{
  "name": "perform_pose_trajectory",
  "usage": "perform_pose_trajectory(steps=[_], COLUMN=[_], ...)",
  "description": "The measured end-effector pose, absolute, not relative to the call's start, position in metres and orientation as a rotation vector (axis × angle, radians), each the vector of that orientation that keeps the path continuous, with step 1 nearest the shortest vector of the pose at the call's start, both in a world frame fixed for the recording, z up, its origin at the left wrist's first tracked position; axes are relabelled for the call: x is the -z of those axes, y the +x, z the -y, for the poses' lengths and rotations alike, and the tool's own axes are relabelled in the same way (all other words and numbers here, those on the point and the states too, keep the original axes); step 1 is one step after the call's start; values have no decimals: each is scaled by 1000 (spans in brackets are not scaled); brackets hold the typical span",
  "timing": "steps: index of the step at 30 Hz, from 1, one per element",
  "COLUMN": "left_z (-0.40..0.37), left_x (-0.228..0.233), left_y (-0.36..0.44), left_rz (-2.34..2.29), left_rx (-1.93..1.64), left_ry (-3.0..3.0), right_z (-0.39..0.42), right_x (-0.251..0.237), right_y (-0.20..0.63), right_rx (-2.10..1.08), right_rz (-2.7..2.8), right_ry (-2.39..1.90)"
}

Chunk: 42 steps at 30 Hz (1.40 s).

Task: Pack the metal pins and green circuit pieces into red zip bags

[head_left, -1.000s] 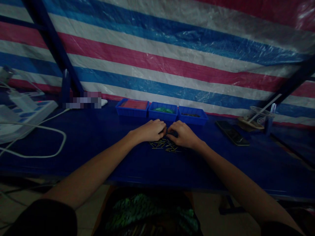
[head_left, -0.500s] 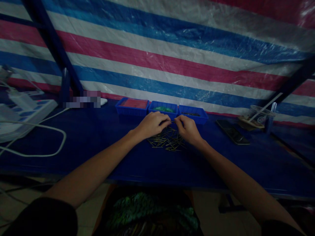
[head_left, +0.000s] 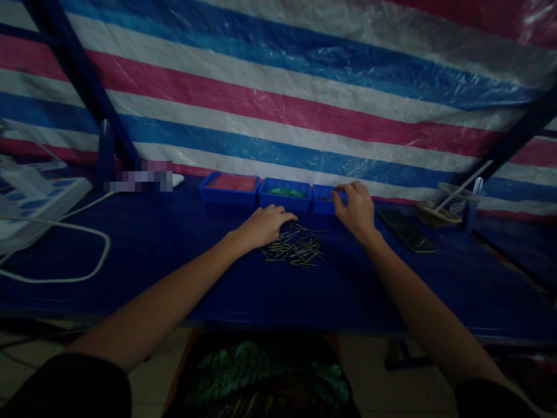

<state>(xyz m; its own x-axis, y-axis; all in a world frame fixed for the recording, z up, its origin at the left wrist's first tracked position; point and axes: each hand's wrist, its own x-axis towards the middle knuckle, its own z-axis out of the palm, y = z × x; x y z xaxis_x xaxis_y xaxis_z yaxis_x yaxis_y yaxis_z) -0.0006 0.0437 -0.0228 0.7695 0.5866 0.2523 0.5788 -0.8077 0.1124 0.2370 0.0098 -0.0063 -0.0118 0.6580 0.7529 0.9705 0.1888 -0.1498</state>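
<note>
A loose pile of thin metal pins (head_left: 296,248) lies on the dark blue table (head_left: 183,261). My left hand (head_left: 263,225) rests at the pile's left edge with its fingers curled down onto the pins; the dim light hides whether it grips one. My right hand (head_left: 357,208) reaches over the rightmost of three small blue trays (head_left: 324,200). Its thumb and forefinger are pinched on a thin pin just above the tray, which holds more dark pins.
The middle tray (head_left: 285,195) holds green pieces and the left tray (head_left: 230,187) red ones. A dark phone (head_left: 407,230) and a plastic cup with a straw (head_left: 452,204) lie to the right. A white power strip (head_left: 39,194) and cable (head_left: 65,232) sit left. A striped tarp hangs behind.
My right hand has left the pile and moved back and right to the rightmost tray. My left hand has lowered onto the pile's left edge.
</note>
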Motion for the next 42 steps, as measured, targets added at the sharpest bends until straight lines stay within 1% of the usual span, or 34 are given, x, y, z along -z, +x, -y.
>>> perform_pose_trajectory(steps=[3,6,11,13,18,25,30,33,35,38,42], left_z=[-51,-57,-58,-55,-47,-36,-34,-32,-30,-28,-30], left_x=[27,26,26,25,20,9,13,17,18,19,18], left_y=[-5,-7,-6,-3,5,7,7,10,11,11,9], left_rz=[-973,-990,-1009,-995,-991,-1092,-1069,-1045,-1074,-1109,-1119], left_rx=[-290,-273,-361,-439,-614,-607,-566,-499,-479,-474,-447], left_ry=[2932,2912,2877,2849,2785,2682,2652,2718,2779,2830,2859], right_z=[-19,-16,2,7,11,12,3,-6,-11,-14,-6], right_x=[13,18,23,26,26,12,-5,-4,2,11,14], right_y=[257,247,195,181,176,180,213,242,254,252,222], right_rx=[580,489,238,200,278,375,493,607,649,628,446], right_rz=[1635,1724,2068,2162,2217,2193,1842,1595,1556,1662,2018], right_ry=[-1645,-1640,-1398,-1310,-1319,-1332,-1487,-1637,-1724,-1783,-1630])
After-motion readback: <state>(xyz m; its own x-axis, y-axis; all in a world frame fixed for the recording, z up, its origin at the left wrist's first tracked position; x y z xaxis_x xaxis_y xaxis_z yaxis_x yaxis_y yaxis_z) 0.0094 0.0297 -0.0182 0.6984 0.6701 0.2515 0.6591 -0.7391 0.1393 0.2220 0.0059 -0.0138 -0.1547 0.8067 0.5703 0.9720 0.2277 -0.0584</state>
